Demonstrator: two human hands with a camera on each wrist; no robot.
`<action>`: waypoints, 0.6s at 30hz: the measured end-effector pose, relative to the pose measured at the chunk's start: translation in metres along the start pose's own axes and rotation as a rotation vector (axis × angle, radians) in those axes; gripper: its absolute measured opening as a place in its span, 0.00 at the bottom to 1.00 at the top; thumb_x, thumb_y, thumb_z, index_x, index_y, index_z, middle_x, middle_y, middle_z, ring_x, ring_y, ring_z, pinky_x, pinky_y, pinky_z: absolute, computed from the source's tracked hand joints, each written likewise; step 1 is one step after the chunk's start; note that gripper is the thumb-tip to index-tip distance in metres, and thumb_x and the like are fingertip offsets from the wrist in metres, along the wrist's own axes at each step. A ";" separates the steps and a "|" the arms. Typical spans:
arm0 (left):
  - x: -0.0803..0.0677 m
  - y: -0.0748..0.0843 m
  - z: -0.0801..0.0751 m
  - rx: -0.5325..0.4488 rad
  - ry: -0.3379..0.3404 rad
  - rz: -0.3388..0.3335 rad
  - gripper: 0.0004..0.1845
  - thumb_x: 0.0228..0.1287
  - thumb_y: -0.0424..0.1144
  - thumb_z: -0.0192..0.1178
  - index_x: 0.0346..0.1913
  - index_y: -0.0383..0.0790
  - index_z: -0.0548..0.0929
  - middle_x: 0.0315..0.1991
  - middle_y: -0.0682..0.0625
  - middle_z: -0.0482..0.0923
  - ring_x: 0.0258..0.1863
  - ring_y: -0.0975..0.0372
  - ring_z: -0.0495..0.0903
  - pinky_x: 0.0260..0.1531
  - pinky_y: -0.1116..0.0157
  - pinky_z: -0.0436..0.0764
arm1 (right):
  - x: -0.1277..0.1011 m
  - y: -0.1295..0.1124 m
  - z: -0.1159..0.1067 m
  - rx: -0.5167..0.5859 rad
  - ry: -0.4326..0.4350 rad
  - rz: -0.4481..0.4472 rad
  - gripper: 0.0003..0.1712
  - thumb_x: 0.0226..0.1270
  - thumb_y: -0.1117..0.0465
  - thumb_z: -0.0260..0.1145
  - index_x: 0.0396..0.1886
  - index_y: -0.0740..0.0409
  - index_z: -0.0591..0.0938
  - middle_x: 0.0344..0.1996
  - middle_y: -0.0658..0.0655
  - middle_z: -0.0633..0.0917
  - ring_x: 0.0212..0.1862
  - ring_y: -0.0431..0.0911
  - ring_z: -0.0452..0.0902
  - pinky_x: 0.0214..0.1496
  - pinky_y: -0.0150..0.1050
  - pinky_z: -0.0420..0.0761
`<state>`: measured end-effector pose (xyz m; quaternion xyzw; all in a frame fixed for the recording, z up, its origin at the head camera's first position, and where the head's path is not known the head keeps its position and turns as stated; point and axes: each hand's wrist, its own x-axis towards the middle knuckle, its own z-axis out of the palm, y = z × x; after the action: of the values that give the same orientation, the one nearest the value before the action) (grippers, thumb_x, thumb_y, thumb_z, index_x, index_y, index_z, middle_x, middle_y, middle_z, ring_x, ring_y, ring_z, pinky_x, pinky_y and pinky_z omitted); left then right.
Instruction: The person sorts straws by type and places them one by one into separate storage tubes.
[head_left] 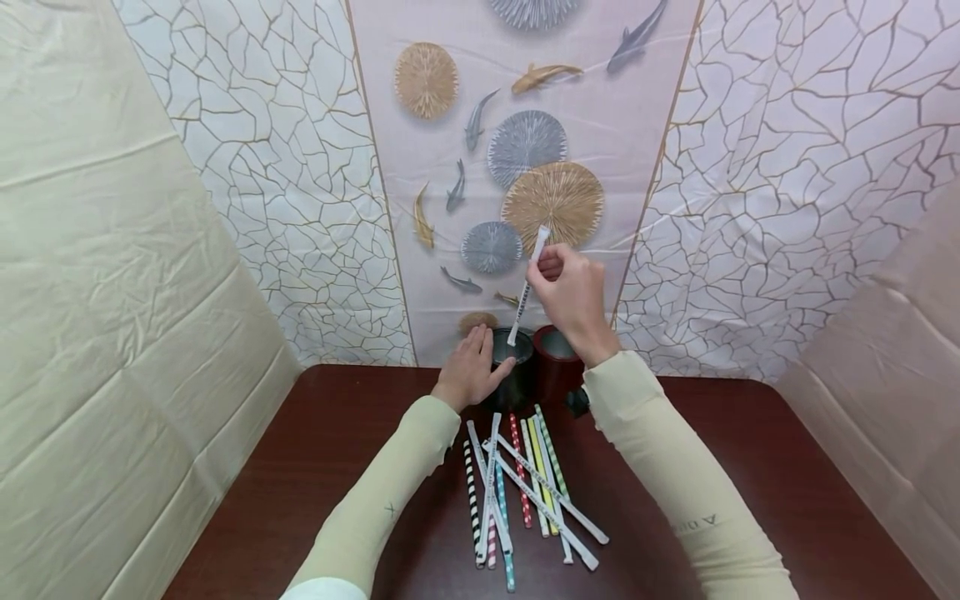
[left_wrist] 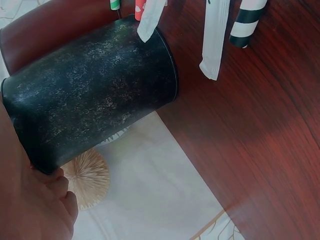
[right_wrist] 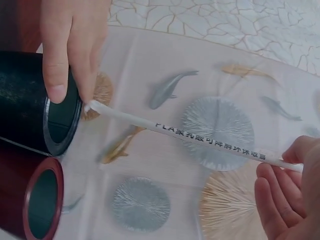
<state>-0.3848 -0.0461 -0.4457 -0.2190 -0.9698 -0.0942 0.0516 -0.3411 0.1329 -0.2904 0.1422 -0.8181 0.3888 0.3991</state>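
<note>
My right hand [head_left: 573, 296] pinches a paper-wrapped straw [head_left: 522, 304] near its upper end. The white wrapper carries dark printed lettering, and the straw slants down, its lower end over the mouth of a black cup [head_left: 519, 387] in the head view. My left hand [head_left: 469, 371] holds that cup at its rim, fingers along the left side and thumb across the front. In the left wrist view its curled fingertips [left_wrist: 57, 187] show at the rim of the cup [left_wrist: 95, 90]. A dark red cup [head_left: 557, 379] stands beside the black one, to its right.
In front of the cups lie several loose straws: white-wrapped ones [head_left: 543, 508], a black-and-white striped one [head_left: 471, 487], a red dotted one [head_left: 519, 471], a green striped one [head_left: 551, 450] and others. Behind the dark wooden table [head_left: 322, 483] hangs a patterned cloth [head_left: 300, 175].
</note>
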 end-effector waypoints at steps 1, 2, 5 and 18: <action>0.000 0.000 0.000 0.001 0.001 0.001 0.47 0.82 0.69 0.32 0.85 0.34 0.49 0.87 0.39 0.46 0.87 0.50 0.47 0.85 0.54 0.54 | 0.000 0.001 0.003 0.008 0.004 0.001 0.11 0.70 0.61 0.71 0.42 0.67 0.89 0.34 0.63 0.93 0.36 0.54 0.93 0.42 0.50 0.91; 0.000 0.000 0.000 0.000 0.000 0.000 0.47 0.82 0.69 0.32 0.85 0.34 0.49 0.87 0.39 0.46 0.87 0.50 0.47 0.85 0.54 0.54 | -0.001 0.003 0.005 0.013 0.008 0.001 0.10 0.70 0.61 0.70 0.42 0.66 0.89 0.34 0.63 0.93 0.36 0.54 0.93 0.42 0.49 0.91; 0.001 0.000 0.000 0.007 0.001 -0.002 0.47 0.82 0.69 0.32 0.85 0.34 0.49 0.87 0.39 0.46 0.87 0.50 0.47 0.85 0.55 0.54 | -0.003 0.009 0.014 0.030 0.022 -0.010 0.09 0.70 0.62 0.71 0.41 0.66 0.89 0.33 0.62 0.93 0.36 0.54 0.93 0.42 0.49 0.91; 0.000 0.004 -0.004 0.031 -0.013 -0.026 0.47 0.82 0.69 0.31 0.86 0.35 0.49 0.87 0.41 0.46 0.87 0.52 0.48 0.85 0.56 0.54 | -0.029 0.047 0.054 0.001 0.000 -0.008 0.09 0.71 0.63 0.71 0.43 0.65 0.89 0.35 0.62 0.93 0.38 0.53 0.93 0.44 0.50 0.91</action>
<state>-0.3828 -0.0438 -0.4416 -0.2062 -0.9742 -0.0783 0.0476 -0.3774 0.1214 -0.3578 0.1457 -0.8173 0.3875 0.4008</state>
